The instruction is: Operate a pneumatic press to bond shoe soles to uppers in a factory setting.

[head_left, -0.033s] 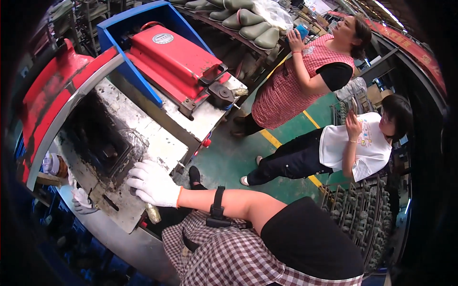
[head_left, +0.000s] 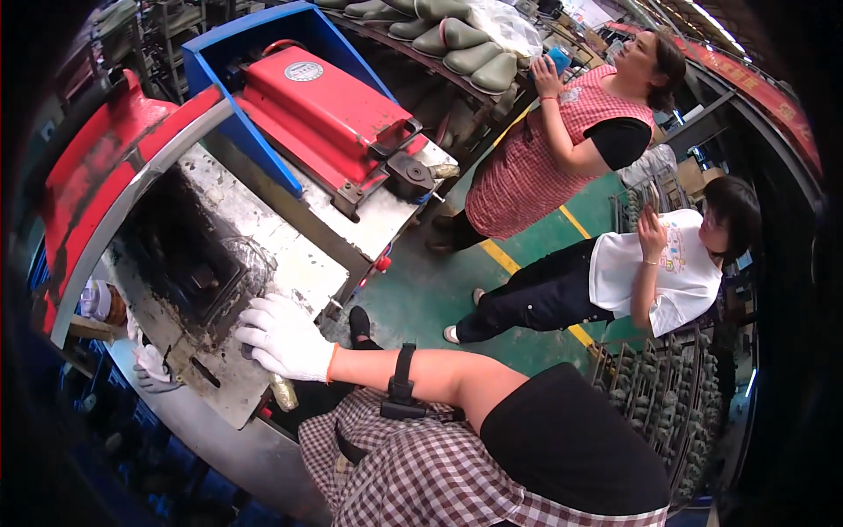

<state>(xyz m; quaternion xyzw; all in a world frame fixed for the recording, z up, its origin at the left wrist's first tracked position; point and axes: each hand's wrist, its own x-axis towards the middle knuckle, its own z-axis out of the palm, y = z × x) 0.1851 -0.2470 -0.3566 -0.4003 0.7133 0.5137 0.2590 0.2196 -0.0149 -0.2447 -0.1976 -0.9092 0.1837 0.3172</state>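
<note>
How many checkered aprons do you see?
2. One red checkered apron is at upper right of centre, on a standing co-worker. One brown-and-white checkered apron is at the bottom. I see no others, though some could be hidden.

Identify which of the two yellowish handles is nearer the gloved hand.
The lower handle, just below the gloved right hand in the picture; the other handle sticks out farther off, near the red machine cover.
</note>
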